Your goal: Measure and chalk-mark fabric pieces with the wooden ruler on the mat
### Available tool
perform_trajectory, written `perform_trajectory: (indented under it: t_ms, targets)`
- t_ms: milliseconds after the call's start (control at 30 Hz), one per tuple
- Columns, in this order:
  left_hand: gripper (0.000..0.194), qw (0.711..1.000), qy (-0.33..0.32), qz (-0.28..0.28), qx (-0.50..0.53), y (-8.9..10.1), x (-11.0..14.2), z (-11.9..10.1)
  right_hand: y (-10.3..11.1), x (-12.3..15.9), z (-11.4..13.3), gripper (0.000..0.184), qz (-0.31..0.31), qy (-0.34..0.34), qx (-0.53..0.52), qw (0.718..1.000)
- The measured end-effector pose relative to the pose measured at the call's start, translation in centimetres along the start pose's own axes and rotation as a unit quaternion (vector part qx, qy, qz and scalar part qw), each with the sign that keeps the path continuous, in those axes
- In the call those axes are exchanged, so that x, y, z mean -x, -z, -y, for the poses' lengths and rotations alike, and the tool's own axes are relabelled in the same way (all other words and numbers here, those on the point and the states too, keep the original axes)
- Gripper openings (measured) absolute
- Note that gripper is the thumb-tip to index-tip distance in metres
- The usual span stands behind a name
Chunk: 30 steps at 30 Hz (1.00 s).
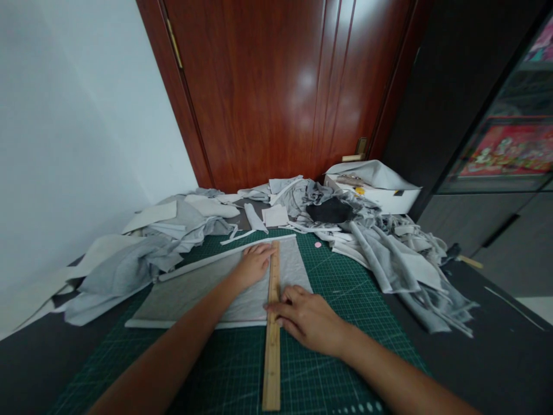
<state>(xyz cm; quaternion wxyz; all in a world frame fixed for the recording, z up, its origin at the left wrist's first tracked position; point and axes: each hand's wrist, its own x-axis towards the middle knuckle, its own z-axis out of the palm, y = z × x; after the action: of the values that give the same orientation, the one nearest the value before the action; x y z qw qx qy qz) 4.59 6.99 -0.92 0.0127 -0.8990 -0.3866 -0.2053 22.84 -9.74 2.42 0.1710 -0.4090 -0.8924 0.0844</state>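
A long wooden ruler point(272, 346) lies lengthwise across a flat grey fabric piece point(194, 291) on a green cutting mat point(345, 288). My left hand point(253, 265) rests flat on the fabric beside the ruler's far end, fingers stretched out and touching its left edge. My right hand point(309, 320) sits at the ruler's middle, on its right side. Its fingers are curled together and pressed against the ruler and the fabric's near edge. Whether something small is pinched in them is hidden.
Heaps of grey and white fabric scraps point(389, 248) ring the mat's far and right sides, more at the left point(129, 259). A white box point(380, 190) stands by a wooden door point(280, 86). A small pink disc point(318, 245) lies on the mat.
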Motion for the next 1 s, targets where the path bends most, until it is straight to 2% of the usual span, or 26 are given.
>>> perform_trajectory:
  t_ms: [267,500,1000]
  targets:
    - [0.046,0.999,0.042,0.006,-0.018,0.2,0.0,-0.2,-0.2,0.4,0.5,0.035,-0.008,-0.022,0.010,1.000]
    - [0.050,0.999,0.032,0.025,-0.030,0.2,0.1,-0.3,-0.1,0.3,0.8,0.035,-0.009,-0.031,0.021,0.999]
    - [0.048,0.996,0.044,0.053,-0.061,0.5,0.2,-1.1,-0.1,0.2,1.0,0.033,-0.011,-0.046,0.027,0.999]
